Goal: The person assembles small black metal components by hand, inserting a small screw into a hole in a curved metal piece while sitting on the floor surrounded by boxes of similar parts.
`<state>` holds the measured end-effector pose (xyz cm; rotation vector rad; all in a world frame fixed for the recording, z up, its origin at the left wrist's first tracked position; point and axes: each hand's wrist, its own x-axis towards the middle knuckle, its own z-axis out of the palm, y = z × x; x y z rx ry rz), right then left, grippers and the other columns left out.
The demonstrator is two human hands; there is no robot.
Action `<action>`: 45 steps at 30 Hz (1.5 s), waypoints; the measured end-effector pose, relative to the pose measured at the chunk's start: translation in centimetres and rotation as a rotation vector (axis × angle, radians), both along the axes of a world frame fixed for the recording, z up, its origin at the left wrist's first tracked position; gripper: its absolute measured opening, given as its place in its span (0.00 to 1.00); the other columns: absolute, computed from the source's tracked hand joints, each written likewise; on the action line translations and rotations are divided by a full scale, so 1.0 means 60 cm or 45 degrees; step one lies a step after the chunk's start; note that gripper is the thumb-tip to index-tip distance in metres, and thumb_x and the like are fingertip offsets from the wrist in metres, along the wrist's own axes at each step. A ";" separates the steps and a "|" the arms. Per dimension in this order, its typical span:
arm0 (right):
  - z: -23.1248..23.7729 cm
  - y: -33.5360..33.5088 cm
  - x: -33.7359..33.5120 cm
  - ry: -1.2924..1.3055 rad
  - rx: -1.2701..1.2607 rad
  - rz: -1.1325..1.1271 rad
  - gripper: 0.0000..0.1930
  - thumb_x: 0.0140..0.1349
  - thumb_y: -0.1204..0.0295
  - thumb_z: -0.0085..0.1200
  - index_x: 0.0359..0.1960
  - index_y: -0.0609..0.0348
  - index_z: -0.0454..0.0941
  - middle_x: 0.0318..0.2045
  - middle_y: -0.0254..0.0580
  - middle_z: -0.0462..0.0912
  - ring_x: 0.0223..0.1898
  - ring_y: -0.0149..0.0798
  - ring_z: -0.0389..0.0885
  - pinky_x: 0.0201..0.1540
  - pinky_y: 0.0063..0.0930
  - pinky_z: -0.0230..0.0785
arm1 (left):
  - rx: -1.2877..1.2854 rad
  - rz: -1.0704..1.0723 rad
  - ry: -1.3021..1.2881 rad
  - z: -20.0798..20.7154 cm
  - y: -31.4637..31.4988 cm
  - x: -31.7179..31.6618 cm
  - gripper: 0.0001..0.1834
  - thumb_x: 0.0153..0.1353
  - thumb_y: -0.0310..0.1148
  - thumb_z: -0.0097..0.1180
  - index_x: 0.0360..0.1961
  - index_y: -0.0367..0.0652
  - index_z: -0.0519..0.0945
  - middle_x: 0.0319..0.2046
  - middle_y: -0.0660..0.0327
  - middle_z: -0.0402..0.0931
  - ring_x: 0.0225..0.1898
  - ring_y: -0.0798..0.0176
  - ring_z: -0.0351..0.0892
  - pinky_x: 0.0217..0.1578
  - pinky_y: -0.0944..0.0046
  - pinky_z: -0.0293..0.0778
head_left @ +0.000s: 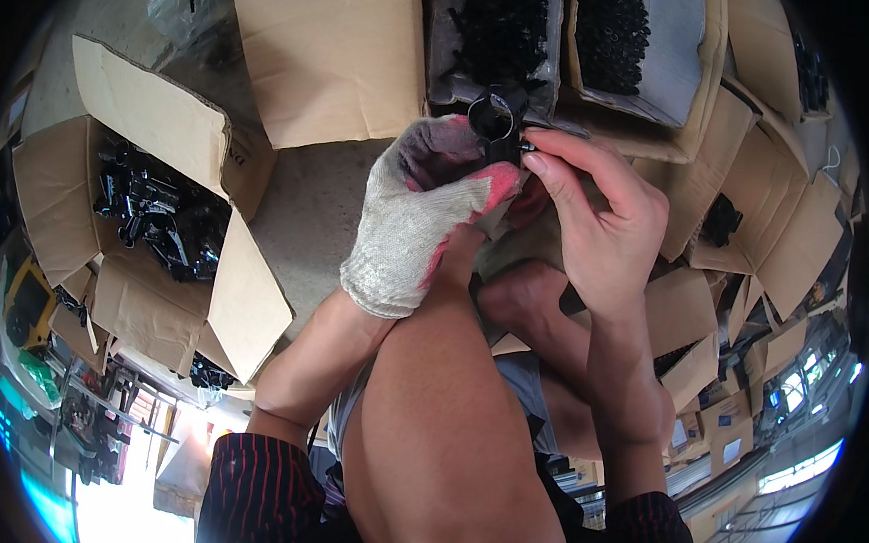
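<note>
My left hand [403, 218], in a white knit glove with red and dark patches, is closed around a black clamp part [504, 151]. The part's round open ring [477, 110] faces up between thumb and fingers. At its right side my bare right hand [613, 220] pinches a small bolt-like piece [528, 147] between thumb and index finger. The piece touches or nearly touches the clamp part; its inner end is hidden. Both hands are held together above my raised knee [450, 387], just in front of the boxes.
Ahead stands a grey-lined bin [445, 56] of black parts, beside a carton [686, 51] of many small black pieces. At left an open carton [50, 177] holds glossy black metal parts [154, 209]. More open cartons [781, 202] crowd the right. Grey floor [322, 196] shows between them.
</note>
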<state>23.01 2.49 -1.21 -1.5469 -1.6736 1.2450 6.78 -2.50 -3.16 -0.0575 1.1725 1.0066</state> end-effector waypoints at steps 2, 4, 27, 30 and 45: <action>0.000 0.000 0.000 -0.012 -0.005 0.000 0.10 0.60 0.81 0.67 0.43 0.62 0.88 0.33 0.42 0.89 0.33 0.31 0.86 0.36 0.23 0.77 | -0.018 -0.014 0.025 0.000 0.000 0.000 0.24 0.56 0.23 0.74 0.54 0.36 0.79 0.44 0.59 0.84 0.43 0.70 0.82 0.46 0.68 0.78; 0.000 0.000 0.000 -0.031 -0.014 0.004 0.10 0.60 0.81 0.67 0.43 0.62 0.88 0.33 0.42 0.89 0.33 0.31 0.86 0.36 0.23 0.77 | -0.035 -0.029 0.035 -0.001 -0.001 -0.001 0.24 0.56 0.23 0.74 0.54 0.36 0.79 0.44 0.60 0.84 0.43 0.70 0.81 0.46 0.68 0.78; -0.011 -0.005 -0.002 -0.140 0.119 0.031 0.08 0.59 0.79 0.68 0.40 0.62 0.87 0.32 0.41 0.87 0.31 0.39 0.83 0.35 0.29 0.75 | 0.004 0.006 0.040 -0.002 0.002 0.002 0.23 0.58 0.20 0.71 0.54 0.34 0.80 0.46 0.57 0.85 0.46 0.68 0.84 0.49 0.67 0.79; -0.010 -0.007 -0.010 -0.165 0.063 -0.020 0.07 0.59 0.79 0.68 0.39 0.62 0.87 0.33 0.42 0.87 0.31 0.39 0.83 0.35 0.29 0.75 | -0.002 -0.010 0.055 -0.002 0.004 0.003 0.22 0.58 0.19 0.70 0.54 0.34 0.80 0.46 0.57 0.85 0.46 0.69 0.83 0.50 0.67 0.79; -0.011 -0.011 -0.006 -0.060 0.070 -0.094 0.09 0.59 0.81 0.67 0.41 0.61 0.88 0.33 0.41 0.88 0.32 0.34 0.84 0.36 0.27 0.75 | 0.013 -0.011 0.055 -0.005 0.002 0.002 0.22 0.57 0.19 0.70 0.54 0.33 0.80 0.46 0.57 0.85 0.46 0.69 0.84 0.50 0.68 0.79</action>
